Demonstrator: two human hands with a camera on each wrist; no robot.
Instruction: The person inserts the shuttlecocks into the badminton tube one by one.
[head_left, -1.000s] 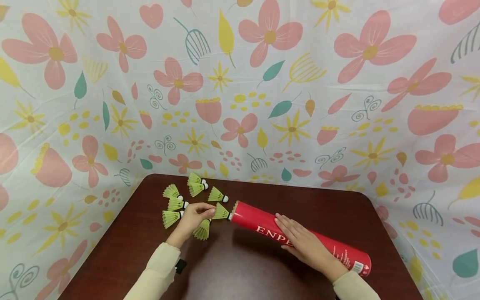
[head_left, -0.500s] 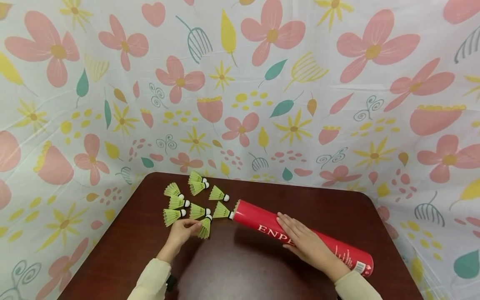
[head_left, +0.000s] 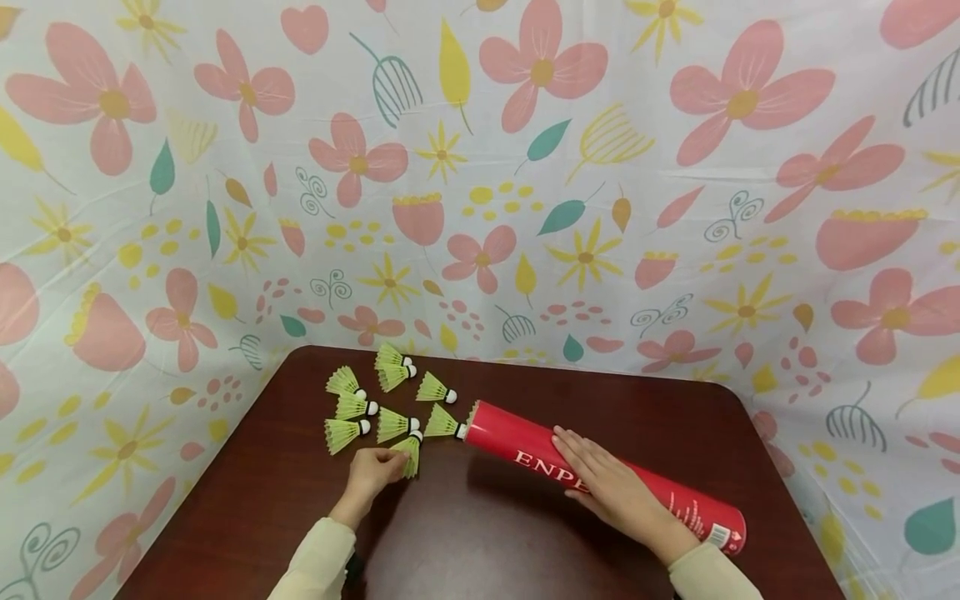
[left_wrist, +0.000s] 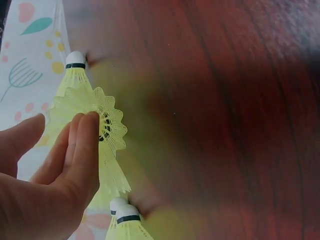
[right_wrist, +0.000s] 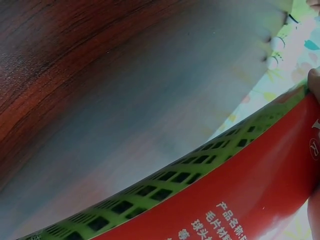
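Note:
My left hand (head_left: 373, 473) is at the nearest yellow shuttlecock (head_left: 408, 460), fingertips right at its skirt. In the left wrist view the thumb stands apart from the straight fingers, which overlap the mesh skirt (left_wrist: 119, 130). My right hand (head_left: 611, 490) holds a long red shuttlecock tube (head_left: 510, 433), fingers across its top and thumb on the near side. Another shuttlecock (head_left: 442, 423) sits at the tube's left mouth, cork end at the opening and skirt outside. In the right wrist view the tube's red wall (right_wrist: 240, 185) with a green patterned band fills the lower part.
Several more yellow shuttlecocks lie at the table's back left, including a lone shuttlecock (head_left: 432, 389) behind the tube mouth and a shuttlecock (head_left: 345, 433) at the left. The dark brown table (head_left: 600, 400) meets a flowered cloth (head_left: 480, 250) at its back edge.
My left hand has left the shuttlecock at the tube mouth, drawn back to the left and nearer, then reached the nearest shuttlecock. The right hand and tube have stayed in place.

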